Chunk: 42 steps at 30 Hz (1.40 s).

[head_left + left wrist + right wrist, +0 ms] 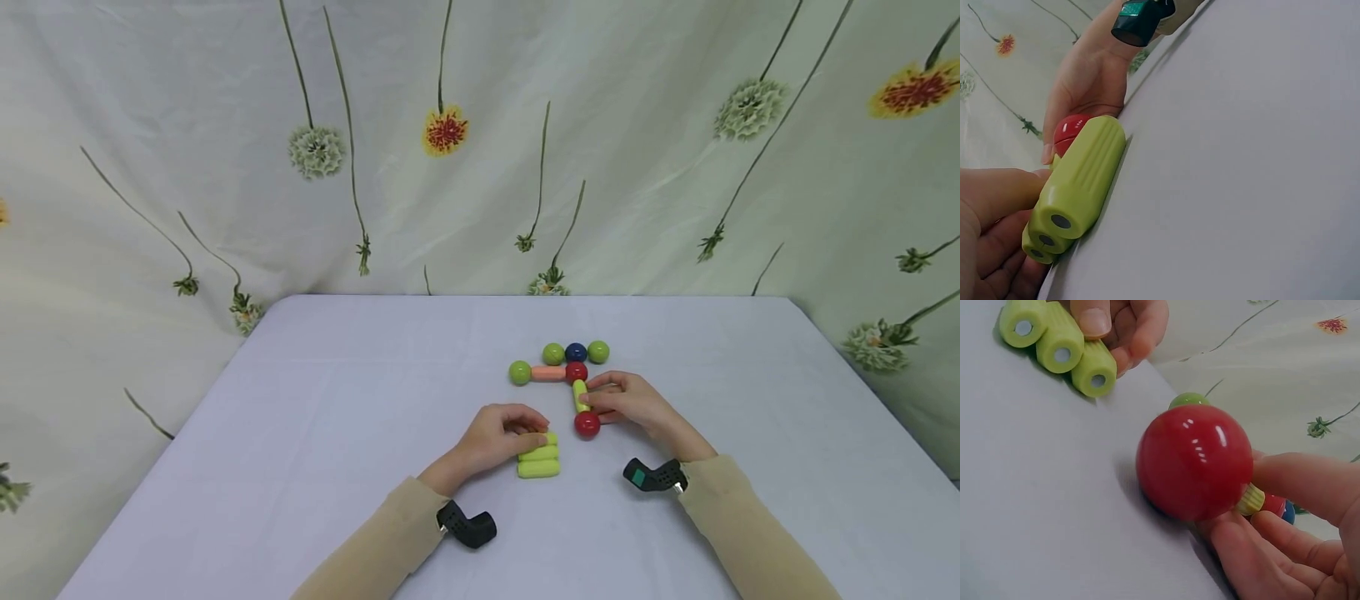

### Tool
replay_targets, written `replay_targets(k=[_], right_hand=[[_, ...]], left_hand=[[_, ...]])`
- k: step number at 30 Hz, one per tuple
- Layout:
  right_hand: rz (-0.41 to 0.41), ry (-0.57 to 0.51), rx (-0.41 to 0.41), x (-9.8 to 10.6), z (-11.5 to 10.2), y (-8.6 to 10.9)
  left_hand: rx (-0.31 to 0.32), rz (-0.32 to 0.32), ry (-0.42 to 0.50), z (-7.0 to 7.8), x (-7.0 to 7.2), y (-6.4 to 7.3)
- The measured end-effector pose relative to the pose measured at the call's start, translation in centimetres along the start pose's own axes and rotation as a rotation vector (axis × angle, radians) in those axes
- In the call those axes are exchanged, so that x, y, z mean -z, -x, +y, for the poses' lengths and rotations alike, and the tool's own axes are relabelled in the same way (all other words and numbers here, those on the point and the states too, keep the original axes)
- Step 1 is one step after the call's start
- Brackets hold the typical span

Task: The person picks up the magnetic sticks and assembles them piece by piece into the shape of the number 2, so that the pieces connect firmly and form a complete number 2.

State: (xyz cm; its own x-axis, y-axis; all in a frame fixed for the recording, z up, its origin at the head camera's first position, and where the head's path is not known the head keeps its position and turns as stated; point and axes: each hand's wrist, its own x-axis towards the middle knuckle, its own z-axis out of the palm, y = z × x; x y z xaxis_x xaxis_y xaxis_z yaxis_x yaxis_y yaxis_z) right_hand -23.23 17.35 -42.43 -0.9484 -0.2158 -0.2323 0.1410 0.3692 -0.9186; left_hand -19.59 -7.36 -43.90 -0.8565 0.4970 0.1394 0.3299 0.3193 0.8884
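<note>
My left hand (497, 435) pinches the farthest of three yellow-green building rods (538, 469) lying side by side on the table, its thumb over the rod and fingers behind it. The ridged rods (1085, 175) have grey discs in their ends. Farther right, my right hand (633, 402) holds another yellow-green rod (580, 395) between thumb and fingers. That rod joins a near red ball (587, 425) to a far red ball (577, 372). In the right wrist view, the near red ball (1194, 462) hides much of this rod.
An orange rod (548, 373) runs left from the far red ball to a green ball (520, 372). Behind sit a dark blue ball (576, 353) and two green balls (553, 354) in a row. The white table (337, 433) meets a flowered cloth (480, 200) at the back.
</note>
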Motion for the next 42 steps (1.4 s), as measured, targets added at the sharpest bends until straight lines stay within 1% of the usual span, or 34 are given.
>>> replay_targets(k=[2, 5, 11, 13, 16, 19, 23, 33, 42], right_hand=[[0.008, 0.006, 0.002, 0.0, 0.0, 0.1], [0.023, 0.013, 0.004, 0.0, 0.0, 0.4], [0.033, 0.005, 0.001, -0.1, -0.1, 0.4], [0.035, 0.006, -0.001, -0.2, -0.1, 0.4], [0.037, 0.007, -0.002, -0.3, -0.1, 0.3], [0.038, 0.012, -0.002, -0.3, -0.1, 0.3], [0.038, 0.014, -0.001, -0.3, -0.1, 0.3], [0.034, 0.013, 0.001, -0.2, 0.0, 0.4], [0.033, 0.005, 0.006, -0.2, 0.0, 0.3]], left_hand=[[-0.022, -0.012, -0.002, 0.0, -0.1, 0.1], [-0.038, -0.028, -0.007, 0.0, -0.1, 0.2], [-0.030, -0.022, -0.033, 0.0, -0.1, 0.3], [-0.028, -0.015, -0.047, 0.7, 0.0, 0.5], [-0.022, -0.011, -0.057, 2.4, 0.3, 1.0], [-0.032, -0.005, -0.053, 2.0, 0.4, 0.9], [-0.039, 0.005, -0.067, -0.1, 0.1, 0.3], [-0.082, 0.005, -0.091, 0.0, 0.0, 0.2], [-0.070, -0.012, -0.140, 0.1, 0.0, 0.1]])
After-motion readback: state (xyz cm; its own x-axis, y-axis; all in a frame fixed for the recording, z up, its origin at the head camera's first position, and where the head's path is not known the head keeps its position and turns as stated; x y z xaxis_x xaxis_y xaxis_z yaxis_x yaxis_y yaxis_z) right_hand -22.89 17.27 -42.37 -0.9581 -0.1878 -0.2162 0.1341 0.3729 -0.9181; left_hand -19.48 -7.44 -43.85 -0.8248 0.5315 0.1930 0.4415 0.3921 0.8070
